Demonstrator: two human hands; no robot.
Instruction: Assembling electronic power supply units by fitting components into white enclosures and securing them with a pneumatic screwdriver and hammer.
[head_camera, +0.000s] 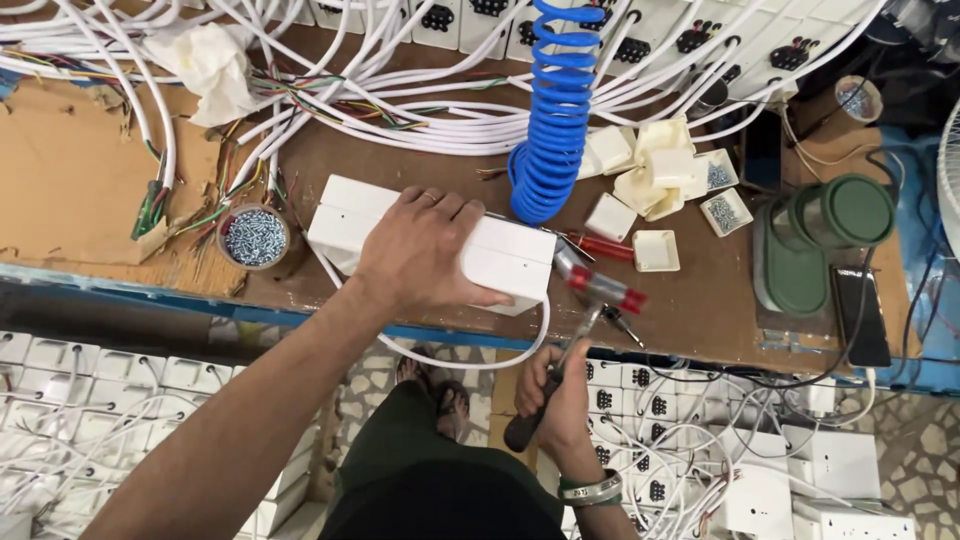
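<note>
From the head camera, looking down: the left hand (420, 250) lies spread over a long white box (500, 258) in the middle of the frame, palm pressing down and fingers wrapped over its near edge, pinning it to the brown worktop (80, 190). The right hand (560, 395), lower and just right of centre, is clenched around the dark handle of a small hammer (590, 295), whose red-banded metal head sits just beside the right end of the box. A blue coiled hose (555, 110) hangs down right behind the box. At middle left a round tin of screws (255, 237) stands near the box's left end. White cables (400, 110) sprawl across the top, and small cream plastic trays (655, 175) cluster at upper right.
</note>
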